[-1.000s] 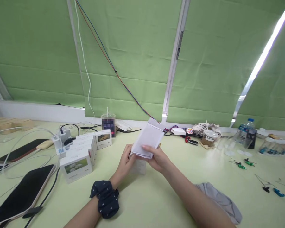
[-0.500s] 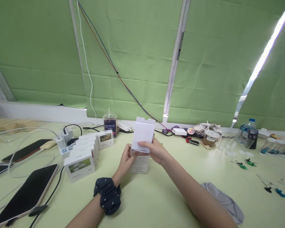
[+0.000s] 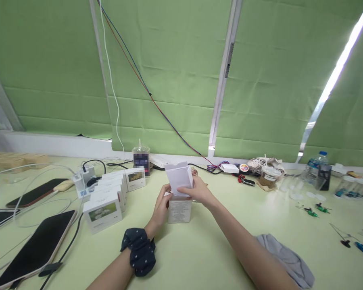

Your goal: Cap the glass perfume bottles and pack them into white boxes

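Observation:
My right hand (image 3: 199,190) is closed on a folded white card piece (image 3: 178,179), thumb across its front. The card piece tilts to the left and has a notched flap at its upper edge. Right below it, a small white box (image 3: 179,211) printed with lines of text stands on the table. My left hand (image 3: 162,205) is wrapped around the box's upper left corner, its fingertips near the bottom of the card piece. Whether the lower end of the card piece sits inside the box is hidden by my fingers.
Several white picture boxes (image 3: 104,209) stand in a row at left, beside phones (image 3: 38,249) and cables. A drink cup (image 3: 141,159) is behind them. At right are a lidded cup (image 3: 268,177), a water bottle (image 3: 317,161), green clip-like pieces (image 3: 311,212) and a grey cloth (image 3: 286,257).
The white card piece has come down slightly and tilted left, showing its right side. My left hand has shifted lower against the printed box, more of which now shows.

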A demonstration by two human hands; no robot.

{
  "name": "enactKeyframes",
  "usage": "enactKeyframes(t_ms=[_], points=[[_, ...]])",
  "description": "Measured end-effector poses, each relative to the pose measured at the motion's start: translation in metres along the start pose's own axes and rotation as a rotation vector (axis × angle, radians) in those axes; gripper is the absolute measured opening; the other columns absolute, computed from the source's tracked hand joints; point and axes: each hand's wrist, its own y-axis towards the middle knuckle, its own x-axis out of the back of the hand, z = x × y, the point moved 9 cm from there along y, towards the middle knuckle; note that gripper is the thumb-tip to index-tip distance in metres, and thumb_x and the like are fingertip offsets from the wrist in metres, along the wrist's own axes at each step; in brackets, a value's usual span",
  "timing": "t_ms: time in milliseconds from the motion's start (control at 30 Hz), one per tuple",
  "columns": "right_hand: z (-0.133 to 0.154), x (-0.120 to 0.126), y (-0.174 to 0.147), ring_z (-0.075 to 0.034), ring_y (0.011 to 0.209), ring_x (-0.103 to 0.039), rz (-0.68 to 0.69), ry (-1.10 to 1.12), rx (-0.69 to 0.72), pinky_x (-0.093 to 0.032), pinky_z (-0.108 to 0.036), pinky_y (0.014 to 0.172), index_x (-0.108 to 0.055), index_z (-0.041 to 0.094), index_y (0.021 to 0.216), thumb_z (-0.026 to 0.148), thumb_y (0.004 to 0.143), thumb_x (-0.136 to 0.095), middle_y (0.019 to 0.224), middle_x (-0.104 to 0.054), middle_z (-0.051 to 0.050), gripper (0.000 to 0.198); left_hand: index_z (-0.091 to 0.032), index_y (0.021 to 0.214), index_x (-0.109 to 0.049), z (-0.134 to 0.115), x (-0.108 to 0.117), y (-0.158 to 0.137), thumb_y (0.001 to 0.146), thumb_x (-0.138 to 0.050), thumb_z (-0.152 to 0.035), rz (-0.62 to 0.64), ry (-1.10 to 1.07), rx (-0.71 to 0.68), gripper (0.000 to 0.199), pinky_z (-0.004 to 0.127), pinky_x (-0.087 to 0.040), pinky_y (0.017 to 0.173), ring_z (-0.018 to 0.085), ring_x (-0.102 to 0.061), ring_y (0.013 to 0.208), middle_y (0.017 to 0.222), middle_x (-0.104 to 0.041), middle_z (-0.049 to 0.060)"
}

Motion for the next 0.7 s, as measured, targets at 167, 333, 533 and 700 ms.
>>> enactKeyframes(t_ms=[167, 333, 533, 700], points=[[0.003, -0.005, 0.0, -0.022, 0.071, -0.063, 0.046, -0.057, 0.105, -0.05, -0.029, 0.052, -0.069, 0.017, 0.087, 0.03, 0.064, -0.074, 0.081, -0.069, -0.006, 0.027, -0.02, 0.105, -0.05, 0.001, -0.003, -0.001, 0.084, -0.044, -0.034, 0.02, -0.084, -0.012, 0.025, 0.031, -0.047, 0.076, 0.021, -0.058, 0.091, 0.104, -0.061, 0.005], [0.003, -0.004, 0.001, -0.023, 0.079, -0.064, 0.065, -0.055, 0.126, -0.051, -0.031, 0.066, -0.07, 0.015, 0.088, 0.03, 0.063, -0.076, 0.085, -0.071, -0.007, 0.03, -0.02, 0.104, -0.052, 0.003, -0.001, -0.001, 0.082, -0.044, -0.033, 0.022, -0.08, -0.053, 0.026, 0.032, -0.046, 0.075, 0.021, -0.057, 0.087, 0.099, -0.061, 0.005], [-0.005, -0.005, 0.004, -0.022, 0.077, -0.063, 0.117, -0.049, 0.062, -0.051, -0.031, 0.063, -0.07, 0.015, 0.09, 0.034, 0.061, -0.078, 0.085, -0.07, -0.007, 0.035, -0.02, 0.103, -0.052, 0.003, 0.002, -0.003, 0.083, -0.044, -0.033, 0.028, -0.032, -0.121, 0.025, 0.034, -0.044, 0.08, 0.023, -0.055, 0.09, 0.094, -0.057, 0.005], [-0.013, -0.002, 0.006, -0.018, 0.064, -0.057, 0.098, -0.098, 0.034, -0.044, -0.025, 0.051, -0.068, 0.015, 0.078, 0.038, 0.053, -0.082, 0.071, -0.064, -0.003, 0.037, -0.02, 0.112, -0.052, 0.005, 0.003, -0.003, 0.085, -0.043, -0.034, 0.022, 0.026, -0.14, 0.032, 0.039, -0.045, 0.083, 0.025, -0.056, 0.095, 0.104, -0.059, 0.009]])
